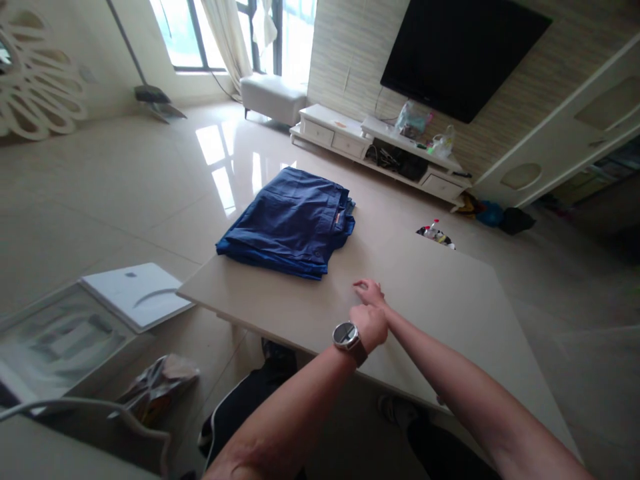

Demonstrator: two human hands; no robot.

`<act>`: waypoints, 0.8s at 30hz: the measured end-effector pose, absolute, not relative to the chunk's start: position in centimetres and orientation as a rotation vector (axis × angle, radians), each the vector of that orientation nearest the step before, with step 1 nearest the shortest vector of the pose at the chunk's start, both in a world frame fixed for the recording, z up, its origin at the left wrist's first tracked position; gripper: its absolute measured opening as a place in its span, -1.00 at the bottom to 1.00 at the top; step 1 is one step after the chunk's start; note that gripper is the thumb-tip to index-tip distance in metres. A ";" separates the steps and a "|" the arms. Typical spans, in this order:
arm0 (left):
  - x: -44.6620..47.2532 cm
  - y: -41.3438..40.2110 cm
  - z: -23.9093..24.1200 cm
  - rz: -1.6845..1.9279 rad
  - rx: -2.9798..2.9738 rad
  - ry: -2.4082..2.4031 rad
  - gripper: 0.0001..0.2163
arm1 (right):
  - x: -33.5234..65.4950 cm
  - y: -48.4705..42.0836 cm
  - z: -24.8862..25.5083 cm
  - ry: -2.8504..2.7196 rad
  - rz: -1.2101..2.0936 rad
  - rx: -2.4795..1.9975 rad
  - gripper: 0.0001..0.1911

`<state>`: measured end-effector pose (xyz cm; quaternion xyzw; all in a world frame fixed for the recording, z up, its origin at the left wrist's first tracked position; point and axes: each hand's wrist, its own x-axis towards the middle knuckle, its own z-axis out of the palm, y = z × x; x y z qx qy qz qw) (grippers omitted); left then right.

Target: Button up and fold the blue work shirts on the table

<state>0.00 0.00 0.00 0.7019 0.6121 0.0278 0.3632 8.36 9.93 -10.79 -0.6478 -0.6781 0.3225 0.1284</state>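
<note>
A stack of folded dark blue trousers (295, 217) lies on the pale table (430, 300), waistbands toward the right. My right hand (369, 292) is above the table, just right of the stack and apart from it. Its fingers are loosely bent, with a gap between thumb and forefinger and nothing visible in them. My left hand (369, 325), wearing a round watch (345, 334) on a brown strap, is curled closed against my right wrist. Its fingertips are turned away from view, so anything inside is hidden.
An open white box (65, 340) with a white lid (140, 293) stands left of the table, beside a plastic-wrapped bundle (163, 387). A bin with bottles (435, 235) shows past the far edge. Beyond are a TV cabinet (325, 137) and a grey bench (273, 100).
</note>
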 end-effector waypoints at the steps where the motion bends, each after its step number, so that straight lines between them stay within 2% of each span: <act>1: -0.5 -0.1 0.1 0.061 1.792 1.590 -0.68 | 7.8 11.3 -10.1 -1.952 0.970 -1.886 -0.75; 7: -1.4 -0.5 -0.5 -0.014 1.719 1.701 -0.72 | -0.4 15.7 -6.9 -1.903 1.308 -1.817 -0.90; 10: -1.6 -0.7 -0.6 -0.020 1.710 1.695 -0.71 | -4.6 15.8 -6.3 -1.905 1.432 -1.861 -0.86; 17: -3.1 -0.9 0.6 0.001 1.731 1.617 -0.70 | -7.2 16.4 -6.9 -1.832 1.310 -2.084 -0.71; 24: -3.1 -1.1 0.5 0.021 1.756 1.601 -0.69 | -8.0 15.9 -6.6 -1.696 1.355 -2.042 -0.78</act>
